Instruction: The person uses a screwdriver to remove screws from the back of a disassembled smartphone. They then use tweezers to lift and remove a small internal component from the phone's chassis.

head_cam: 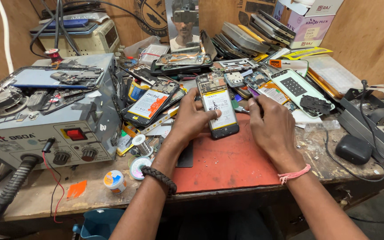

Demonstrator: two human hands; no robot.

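An opened phone (219,106) with its back cover off, showing a white battery and the circuit board, lies on a red work mat (227,164). My left hand (192,119) rests on the phone's left edge, thumb on the battery, and holds it steady. My right hand (270,124) sits just right of the phone, fingers curled around a thin tool (242,110) whose tip points at the phone's upper right side. A dark braided band is on my left wrist and a pink thread on my right.
A grey hot-air rework station (54,124) stands at left with its hose hanging off the front. Several opened phones and parts pile up behind the mat. Solder reels (141,143), a small round tin (114,180) and a black mouse (354,149) lie on the wooden bench.
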